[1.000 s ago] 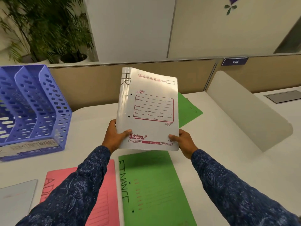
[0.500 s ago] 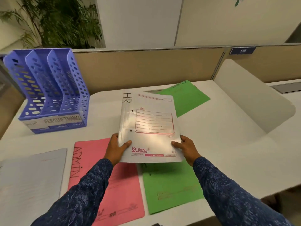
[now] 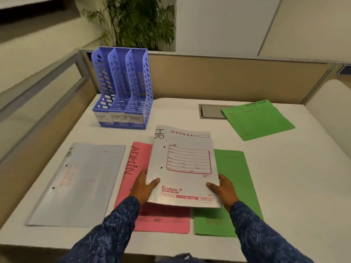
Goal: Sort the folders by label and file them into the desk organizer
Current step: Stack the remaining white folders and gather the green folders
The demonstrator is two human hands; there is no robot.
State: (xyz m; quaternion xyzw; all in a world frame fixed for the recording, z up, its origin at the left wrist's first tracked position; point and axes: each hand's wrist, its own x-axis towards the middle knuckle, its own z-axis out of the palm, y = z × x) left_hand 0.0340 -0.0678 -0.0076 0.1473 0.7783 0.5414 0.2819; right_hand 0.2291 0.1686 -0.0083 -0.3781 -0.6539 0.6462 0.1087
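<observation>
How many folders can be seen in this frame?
5. A white folder held by left hand and right hand; another white folder flat at left; pink folder and green folder partly beneath the held one; second green folder far right. More may hide beneath.

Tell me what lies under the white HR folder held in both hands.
Below the held HR folder lie the pink ADMIN folder and a green folder, side by side. The green one's left edge and any label there are covered.
</observation>
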